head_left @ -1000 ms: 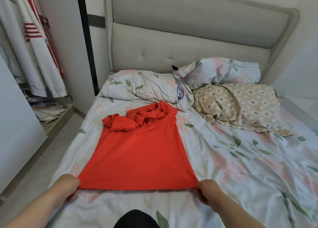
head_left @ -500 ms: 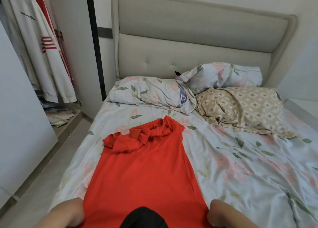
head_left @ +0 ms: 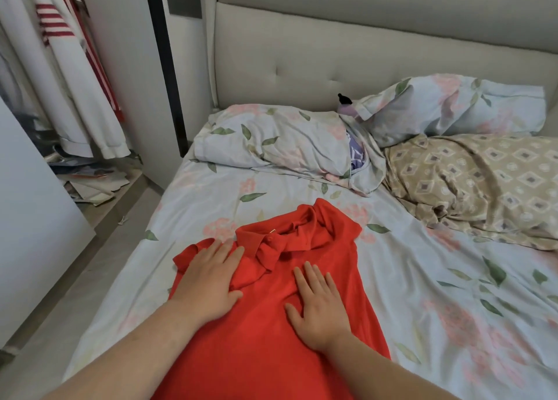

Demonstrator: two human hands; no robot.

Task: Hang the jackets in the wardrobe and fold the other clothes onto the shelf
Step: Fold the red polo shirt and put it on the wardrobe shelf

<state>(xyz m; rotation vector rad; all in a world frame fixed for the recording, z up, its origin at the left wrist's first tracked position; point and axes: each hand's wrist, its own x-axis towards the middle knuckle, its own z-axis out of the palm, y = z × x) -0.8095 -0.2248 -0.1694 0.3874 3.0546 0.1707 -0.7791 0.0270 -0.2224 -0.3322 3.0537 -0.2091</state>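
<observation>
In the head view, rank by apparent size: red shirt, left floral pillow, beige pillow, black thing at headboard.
1. red shirt (nearest camera)
2. left floral pillow, beige pillow: alike, unranked
3. black thing

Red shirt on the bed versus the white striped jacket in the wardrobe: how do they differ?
The red shirt is plain red; the white jacket has red stripes. The red shirt lies on the bed, collar rumpled; the white jacket hangs in the wardrobe. The left hand and right hand rest flat on the red shirt; nothing touches the white jacket. Both are clothing.
</observation>
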